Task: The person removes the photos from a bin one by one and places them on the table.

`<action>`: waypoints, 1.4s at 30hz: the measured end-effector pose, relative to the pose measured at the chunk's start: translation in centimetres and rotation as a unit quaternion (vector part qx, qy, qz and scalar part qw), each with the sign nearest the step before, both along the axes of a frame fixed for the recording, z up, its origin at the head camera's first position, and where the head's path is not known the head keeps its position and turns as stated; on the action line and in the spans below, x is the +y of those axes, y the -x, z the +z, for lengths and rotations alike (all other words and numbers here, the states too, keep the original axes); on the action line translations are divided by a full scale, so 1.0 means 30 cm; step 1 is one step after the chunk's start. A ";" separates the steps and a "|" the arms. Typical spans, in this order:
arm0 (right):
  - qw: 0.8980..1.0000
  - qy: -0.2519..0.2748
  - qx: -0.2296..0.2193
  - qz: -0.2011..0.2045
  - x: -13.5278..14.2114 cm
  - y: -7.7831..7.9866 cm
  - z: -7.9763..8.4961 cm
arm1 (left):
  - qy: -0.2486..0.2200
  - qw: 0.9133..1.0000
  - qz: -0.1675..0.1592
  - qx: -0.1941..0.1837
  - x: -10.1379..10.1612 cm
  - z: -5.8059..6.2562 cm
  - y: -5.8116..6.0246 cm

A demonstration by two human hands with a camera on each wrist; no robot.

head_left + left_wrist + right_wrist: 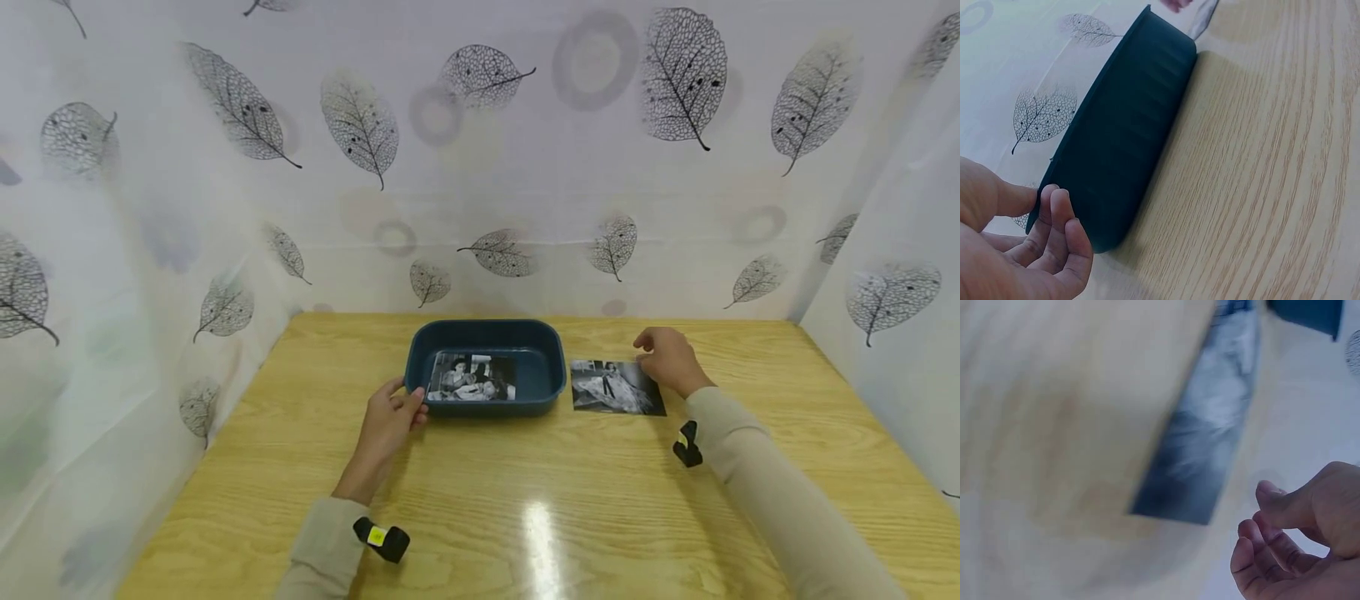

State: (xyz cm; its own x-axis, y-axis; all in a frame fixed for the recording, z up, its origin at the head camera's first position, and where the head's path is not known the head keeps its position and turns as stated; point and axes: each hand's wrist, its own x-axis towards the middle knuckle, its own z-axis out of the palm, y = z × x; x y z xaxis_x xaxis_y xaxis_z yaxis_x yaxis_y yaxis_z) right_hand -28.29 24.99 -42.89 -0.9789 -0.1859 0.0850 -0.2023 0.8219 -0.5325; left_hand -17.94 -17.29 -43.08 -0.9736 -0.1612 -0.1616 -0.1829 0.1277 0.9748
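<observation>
A dark blue rectangular plastic basin (536, 377) stands at the back middle of the table. My left hand (384, 427) pinches its near left corner, thumb on the rim and fingers curled under the lip, as the left wrist view shows. Inside the basin lies a black-and-white photo (474, 379) of people. Another black-and-white photo (613, 388), with a figure in a wide gown, lies on the table just right of the basin. My right hand (1300, 534) hovers by that photo's right end, apart from it, fingers loosely bent and holding nothing.
The light wood table (480, 500) ends at a leaf-printed white cloth (480, 167) hanging behind it and along both sides. Black wrist cameras sit on my left sleeve (318, 533) and right sleeve (780, 483).
</observation>
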 end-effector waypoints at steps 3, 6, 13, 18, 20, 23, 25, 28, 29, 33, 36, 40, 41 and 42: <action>1.000 0.012 0.007 -0.001 -0.036 0.012 0.049 | 0.001 1.000 -0.002 -0.002 -0.002 0.002 0.000; 1.000 0.027 0.011 -0.002 -0.085 0.029 0.105 | 0.001 1.000 -0.003 -0.007 -0.006 0.004 0.000; 0.998 0.054 0.034 0.019 -0.226 0.052 0.194 | -0.003 1.000 -0.009 -0.006 -0.010 0.001 0.001; 0.997 0.067 0.029 0.038 -0.318 0.069 0.204 | -0.004 1.000 -0.006 -0.010 -0.008 0.000 -0.001; 0.996 0.072 0.020 0.045 -0.350 0.073 0.203 | -0.005 1.000 -0.007 -0.010 -0.007 0.001 -0.002; 0.996 0.075 0.007 0.054 -0.395 0.075 0.197 | -0.009 1.000 -0.009 -0.008 -0.007 0.003 -0.004; 0.995 0.072 0.000 0.064 -0.421 0.076 0.189 | -0.010 1.000 -0.009 -0.007 -0.006 0.003 -0.003; 0.995 0.064 -0.015 0.079 -0.459 0.076 0.172 | -0.007 1.000 -0.009 -0.006 -0.006 0.000 -0.001; 0.994 0.059 -0.020 0.085 -0.470 0.076 0.165 | -0.006 1.000 -0.008 -0.007 -0.005 0.000 -0.001; 0.993 0.042 -0.033 0.108 -0.512 0.077 0.135 | -0.005 1.000 -0.007 -0.007 -0.005 0.000 0.000; 0.991 0.018 -0.041 0.124 -0.538 0.075 0.111 | -0.008 1.000 -0.005 -0.009 -0.004 0.003 -0.002; 0.988 -0.046 -0.055 0.135 -0.565 0.072 0.082 | -0.012 1.000 -0.005 -0.010 -0.002 0.007 -0.003; 0.987 -0.058 -0.062 0.136 -0.571 0.071 0.076 | -0.012 1.000 -0.007 -0.010 -0.002 0.007 -0.003; 0.986 -0.070 -0.066 0.137 -0.577 0.070 0.071 | -0.012 1.000 -0.007 -0.010 -0.002 0.007 -0.002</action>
State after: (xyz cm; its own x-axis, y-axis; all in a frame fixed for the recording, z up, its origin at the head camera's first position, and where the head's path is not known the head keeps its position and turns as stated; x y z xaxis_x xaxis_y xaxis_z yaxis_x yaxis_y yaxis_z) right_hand -30.38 7.68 -40.77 -0.8907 -0.4465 -0.0852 -0.3641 0.8129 -0.4545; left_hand -17.87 -17.35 -42.88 -0.9724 -0.1426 -0.1844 -0.2004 0.1072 0.9738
